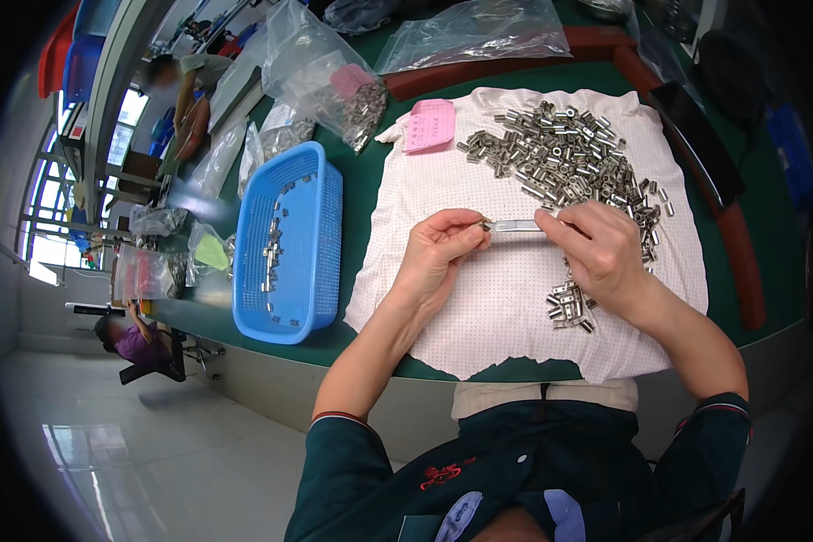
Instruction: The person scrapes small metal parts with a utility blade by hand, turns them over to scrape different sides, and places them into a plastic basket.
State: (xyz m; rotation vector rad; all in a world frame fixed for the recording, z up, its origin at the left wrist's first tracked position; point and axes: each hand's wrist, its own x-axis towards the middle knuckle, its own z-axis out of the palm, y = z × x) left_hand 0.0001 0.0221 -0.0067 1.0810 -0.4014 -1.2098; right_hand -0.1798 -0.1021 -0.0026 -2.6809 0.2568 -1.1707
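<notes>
Both hands meet above a white dotted cloth (461, 330). My left hand (438, 256) is closed in a pinch on a small metal part (486, 223), mostly hidden by the fingertips. My right hand (603, 248) is closed round a slim, flat silver tool (517, 226); its tip reaches the part at my left fingertips, and its exact kind cannot be told. Beyond and beside my right hand lies a heap of small shiny metal cylinders (565, 149). A smaller group of the cylinders (569, 305) lies below that hand.
A blue plastic basket (328, 244) holding several metal parts stands left of the cloth. A pink paper slip (430, 126) lies on the cloth's far left. Clear bags of parts (363, 110) lie farther back. Red-brown edging (739, 262) borders the green table. Two other people are at the left.
</notes>
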